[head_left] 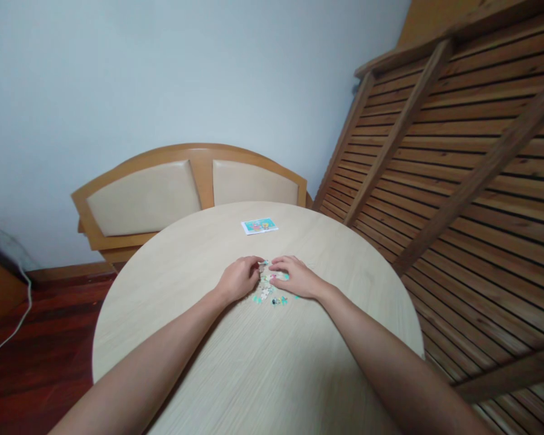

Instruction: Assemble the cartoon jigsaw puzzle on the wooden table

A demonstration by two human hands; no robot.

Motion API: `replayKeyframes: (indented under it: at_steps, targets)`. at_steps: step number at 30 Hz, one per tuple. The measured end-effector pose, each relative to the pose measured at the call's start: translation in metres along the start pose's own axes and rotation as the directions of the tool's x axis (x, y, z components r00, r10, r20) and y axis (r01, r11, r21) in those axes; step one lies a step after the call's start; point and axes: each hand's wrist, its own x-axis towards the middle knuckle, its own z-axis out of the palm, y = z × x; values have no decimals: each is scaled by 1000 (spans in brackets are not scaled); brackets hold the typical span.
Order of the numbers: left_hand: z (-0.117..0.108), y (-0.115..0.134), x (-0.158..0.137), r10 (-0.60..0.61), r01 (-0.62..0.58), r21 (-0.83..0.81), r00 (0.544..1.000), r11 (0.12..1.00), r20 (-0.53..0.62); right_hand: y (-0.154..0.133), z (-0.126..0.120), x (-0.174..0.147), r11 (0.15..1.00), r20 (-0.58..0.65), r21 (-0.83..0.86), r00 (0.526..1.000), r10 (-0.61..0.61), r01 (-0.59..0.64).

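Observation:
Small jigsaw puzzle pieces (pixel 266 293) lie in a loose cluster on the round table (pixel 236 362), some pale, others green or multicoloured. On the left of the cluster, my left hand (pixel 241 278) rests with fingers bent and thumb apart from the index finger. Its index fingertip is at a small piece at the cluster's far edge. From the right, my right hand (pixel 297 277) reaches over the pieces, thumb and fingers spread, with pieces showing between them. Both palms partly hide the pieces. Beyond the hands lies a picture card (pixel 260 226) with cartoon figures on turquoise.
A wooden bench or headboard with cream padded panels (pixel 145 199) stands behind the table, against the pale wall (pixel 185 72). Large slatted wooden frames (pixel 435 157) lean along the right. A white cable (pixel 27 302) hangs at the left above a dark red floor (pixel 58 338).

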Motion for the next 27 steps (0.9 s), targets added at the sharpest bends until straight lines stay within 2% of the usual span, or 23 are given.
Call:
replayKeyframes:
  at_steps: [3, 7, 11, 18, 21, 23, 25, 27]
  targets:
    - [-2, -1, -2, 97, -97, 1, 994, 995, 54, -2, 0, -2, 1000, 29, -27, 999, -14, 15]
    - [-4, -1, -4, 200, -199, -20, 975, 980, 98, -3, 1, -1, 998, 36, 57, 999, -25, 23]
    - [-3, 2, -4, 174, -168, -59, 978, 984, 117, -7, -1, -1, 990, 53, 142, 998, -18, 10]
    - [-1, 1, 0, 138, -133, -54, 984, 990, 109, -10, -4, 3, 940, -34, 332, 995, 91, -74]
    - [-18, -6, -1, 64, -59, -38, 989, 998, 134, -7, -5, 0, 971, -26, 237, 999, 44, -37]
    - [-36, -13, -4, -5, 10, -28, 983, 1000, 185, -6, -5, -4, 992, 34, 127, 999, -16, 12]
    - [-51, -21, -8, -28, 47, -58, 953, 997, 301, -8, -3, -7, 999, 130, 32, 991, -38, 35]
    - [-59, -27, -11, 15, 3, -43, 910, 999, 415, -12, 2, -8, 999, 189, -29, 981, -38, 44]
